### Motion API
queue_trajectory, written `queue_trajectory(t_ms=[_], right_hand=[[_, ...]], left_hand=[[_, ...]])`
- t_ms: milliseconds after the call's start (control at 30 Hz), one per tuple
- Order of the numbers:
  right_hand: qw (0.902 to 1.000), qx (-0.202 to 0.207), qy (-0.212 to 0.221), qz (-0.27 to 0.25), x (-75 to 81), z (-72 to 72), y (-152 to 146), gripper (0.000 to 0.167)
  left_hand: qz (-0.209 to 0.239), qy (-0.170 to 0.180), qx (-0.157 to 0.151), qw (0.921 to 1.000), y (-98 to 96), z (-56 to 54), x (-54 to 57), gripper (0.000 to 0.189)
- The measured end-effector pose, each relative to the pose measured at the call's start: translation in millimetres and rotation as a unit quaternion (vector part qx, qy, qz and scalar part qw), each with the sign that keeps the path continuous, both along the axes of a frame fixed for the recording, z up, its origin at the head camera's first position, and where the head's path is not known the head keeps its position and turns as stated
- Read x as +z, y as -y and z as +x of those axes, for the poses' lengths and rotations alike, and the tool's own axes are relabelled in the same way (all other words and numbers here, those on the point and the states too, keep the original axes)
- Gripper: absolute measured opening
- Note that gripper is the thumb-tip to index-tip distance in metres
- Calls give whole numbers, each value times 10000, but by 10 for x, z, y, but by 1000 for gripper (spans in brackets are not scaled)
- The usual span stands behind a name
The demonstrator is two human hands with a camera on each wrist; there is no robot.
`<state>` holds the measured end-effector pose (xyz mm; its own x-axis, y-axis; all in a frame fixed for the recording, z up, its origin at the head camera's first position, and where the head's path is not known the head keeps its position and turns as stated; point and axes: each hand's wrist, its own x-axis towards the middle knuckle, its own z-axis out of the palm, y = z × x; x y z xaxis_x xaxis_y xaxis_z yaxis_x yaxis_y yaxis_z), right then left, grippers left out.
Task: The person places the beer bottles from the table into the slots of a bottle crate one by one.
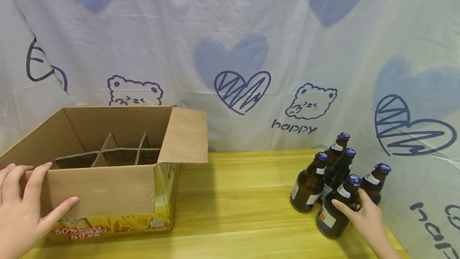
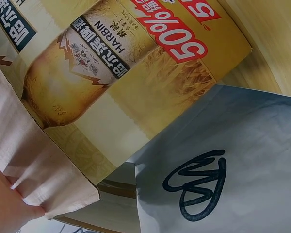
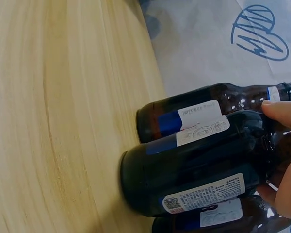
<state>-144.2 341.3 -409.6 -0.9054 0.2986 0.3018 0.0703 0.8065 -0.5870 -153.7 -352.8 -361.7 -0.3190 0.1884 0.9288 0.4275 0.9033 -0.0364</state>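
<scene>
My right hand (image 1: 368,215) grips a brown beer bottle (image 1: 332,221) by its neck, thumb on the near side and fingers behind. It has a blue cap and pale labels, and in the right wrist view the same bottle (image 3: 189,170) shows its base close over the wood. Several like bottles (image 1: 309,187) stand close around it. On the left, my left hand (image 1: 25,207) rests spread on the folded-out front flap (image 1: 111,191) of a cardboard beer carton (image 1: 165,211), fingertips at its top edge. The left wrist view shows the carton's printed side (image 2: 150,92).
Cardboard dividers (image 1: 118,157) split the carton's inside into cells. A side flap (image 1: 185,135) sticks out to the right. The yellow wood table (image 1: 237,203) lies between carton and bottles. A printed cloth (image 1: 230,19) hangs behind and along the right side.
</scene>
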Motion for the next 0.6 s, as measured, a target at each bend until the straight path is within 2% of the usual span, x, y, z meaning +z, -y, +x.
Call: queue_trajectory(t_ms=[67,133,233,300,367,500,600], right_hand=[[9998,86,196,-1,31,15,-8,53],[9989,127,460,24,71,43,-18,55],[9970,122,760,83,140,98,-18,55],[9963,134,833,134,184,131,1,54],[9942,213,1052,67,239,141,46,60],[9857,461,1616,-155,348,112,193,76],[9819,645,1765,-247,404,76,329,77]], left_hand=[[18,95,116,9999,-22,12,11,99],[-32,313,383,9988,-42,47,28,100],[-300,832,899,9920,-62,114,75,102],[-483,1077,1128,9866,-73,147,114,104],[-617,1200,1228,9832,-67,175,153,105],[-619,1183,1274,9828,-36,244,205,104],[-558,1117,1313,9834,-17,302,244,103]])
